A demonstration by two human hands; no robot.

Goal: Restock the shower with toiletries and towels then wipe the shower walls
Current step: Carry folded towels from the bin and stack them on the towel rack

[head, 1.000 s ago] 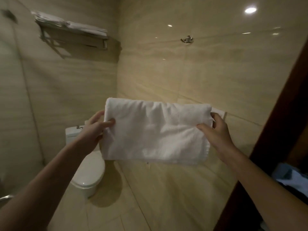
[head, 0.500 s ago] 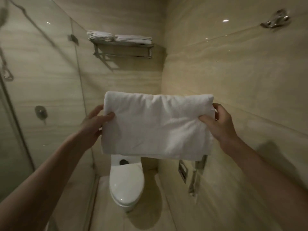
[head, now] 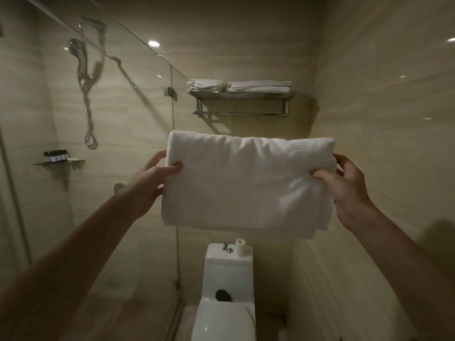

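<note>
Beige stone-look tile covers the walls (head: 381, 119) of this dim bathroom. On the left a clear glass shower screen (head: 110, 124) closes off the stall. A folded white towel (head: 246, 185) is held up at mid-frame in front of the back wall, its long folded edge on top and roughly level and its loose layers hanging below. It is in the air, touching nothing but the two hands. Beneath it stands a white toilet (head: 226, 303) with its lid down, just right of the screen's lower edge. The left hand (head: 150, 183) pinches the towel's left edge, thumb across the front and fingers tucked behind. The right hand (head: 347, 190) pinches the right edge the same way, thumb pressed into the cloth and fingers curled round the back. Above the towel and well apart from it, a metal rack (head: 241, 96) is fixed to the back wall. It carries two stacks of folded towels (head: 258, 86) side by side. Behind the glass a shower head (head: 78, 49) hangs high with its hose (head: 89, 119) looping down. Lower in the stall a corner shelf (head: 59, 163) bears a row of small dark bottles (head: 56, 155). A paper roll (head: 241, 247) stands on the cistern, just beside the flush button (head: 230, 250).
</note>
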